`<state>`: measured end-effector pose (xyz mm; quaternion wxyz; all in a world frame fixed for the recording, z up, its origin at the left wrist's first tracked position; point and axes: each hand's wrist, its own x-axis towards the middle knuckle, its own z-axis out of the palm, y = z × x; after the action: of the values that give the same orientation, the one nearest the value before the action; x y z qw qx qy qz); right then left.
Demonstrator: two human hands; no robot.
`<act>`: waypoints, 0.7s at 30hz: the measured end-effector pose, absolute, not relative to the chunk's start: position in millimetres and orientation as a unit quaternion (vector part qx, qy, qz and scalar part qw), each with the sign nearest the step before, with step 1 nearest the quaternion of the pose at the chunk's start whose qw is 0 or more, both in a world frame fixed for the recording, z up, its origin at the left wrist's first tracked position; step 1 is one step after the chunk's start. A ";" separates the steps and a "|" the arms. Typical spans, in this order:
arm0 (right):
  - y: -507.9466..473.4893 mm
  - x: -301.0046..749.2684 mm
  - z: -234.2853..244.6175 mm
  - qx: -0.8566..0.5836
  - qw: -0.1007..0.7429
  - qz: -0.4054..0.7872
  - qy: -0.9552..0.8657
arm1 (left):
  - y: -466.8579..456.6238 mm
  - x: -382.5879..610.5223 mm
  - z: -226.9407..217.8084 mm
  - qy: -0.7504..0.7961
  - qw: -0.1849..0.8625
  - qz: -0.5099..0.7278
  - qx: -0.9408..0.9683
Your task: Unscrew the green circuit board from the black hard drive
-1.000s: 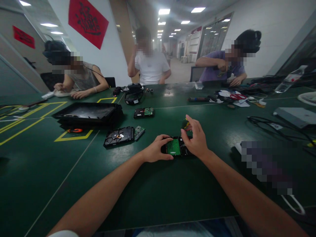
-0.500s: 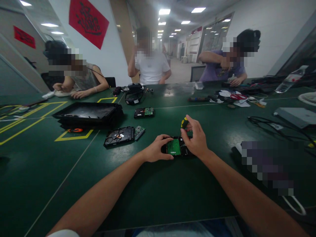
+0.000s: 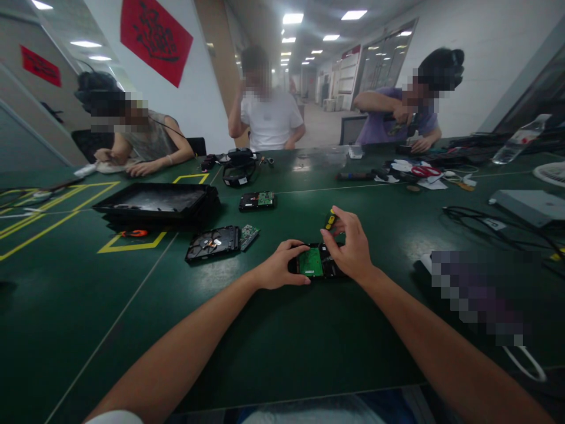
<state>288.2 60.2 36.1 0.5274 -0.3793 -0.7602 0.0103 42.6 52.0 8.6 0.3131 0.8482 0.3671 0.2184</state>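
Observation:
A hard drive with a green circuit board (image 3: 311,262) lies on the green table in front of me. My left hand (image 3: 282,265) grips its left end, thumb along the near edge and fingers on the far edge. Above its right part, my right hand (image 3: 348,244) pinches the yellow and black handle of a screwdriver (image 3: 330,219), held roughly upright. The screwdriver's tip is hidden behind my fingers. To the left lies a second, black hard drive (image 3: 212,244) with a loose circuit board (image 3: 249,237) beside it. Farther back is a third hard drive (image 3: 257,201).
Stacked black trays (image 3: 154,203) stand at the left, an orange item (image 3: 135,233) by them. A blurred-out object (image 3: 477,297), a black cable (image 3: 485,221) and a grey box (image 3: 527,207) lie at right. Several people sit across the table, near a plastic bottle (image 3: 521,140).
The screwdriver handle has turned slightly in my right hand's fingers, which have shifted a little. My left hand and the hard drive stay in place.

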 end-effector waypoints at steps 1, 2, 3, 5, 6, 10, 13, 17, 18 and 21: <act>60.2 288.1 36.0 -0.379 0.527 0.013 -0.761 | 51.9 42.6 8.9 0.367 0.314 0.217 0.848; 60.2 287.9 35.9 -0.380 0.526 0.016 -0.761 | 51.8 42.6 9.3 0.368 0.316 0.216 0.848; 60.2 287.6 35.8 -0.381 0.526 0.019 -0.760 | 51.6 42.7 9.7 0.368 0.318 0.214 0.847; 60.2 287.3 36.1 -0.384 0.529 0.014 -0.757 | 51.2 42.9 10.2 0.368 0.319 0.212 0.847; 60.1 287.2 36.4 -0.386 0.530 0.008 -0.755 | 51.0 43.0 10.4 0.367 0.317 0.214 0.848; 59.2 287.3 38.3 -0.392 0.525 -0.001 -0.755 | 50.8 43.4 9.8 0.367 0.310 0.217 0.850; 59.0 286.9 38.1 -0.386 0.521 0.011 -0.761 | 50.6 43.4 9.7 0.369 0.314 0.217 0.847; 60.5 287.0 35.4 -0.394 0.532 0.008 -0.750 | 49.9 43.6 11.0 0.368 0.316 0.221 0.846; 60.9 287.2 34.9 -0.396 0.535 0.003 -0.746 | 49.6 43.6 11.5 0.367 0.316 0.221 0.846; 61.1 287.8 34.5 -0.394 0.537 0.003 -0.746 | 48.8 43.9 12.7 0.367 0.314 0.222 0.847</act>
<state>287.8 61.1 34.5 0.5367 -0.3943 -0.7460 0.0027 43.9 48.8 12.7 0.3143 0.8469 0.3669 0.2222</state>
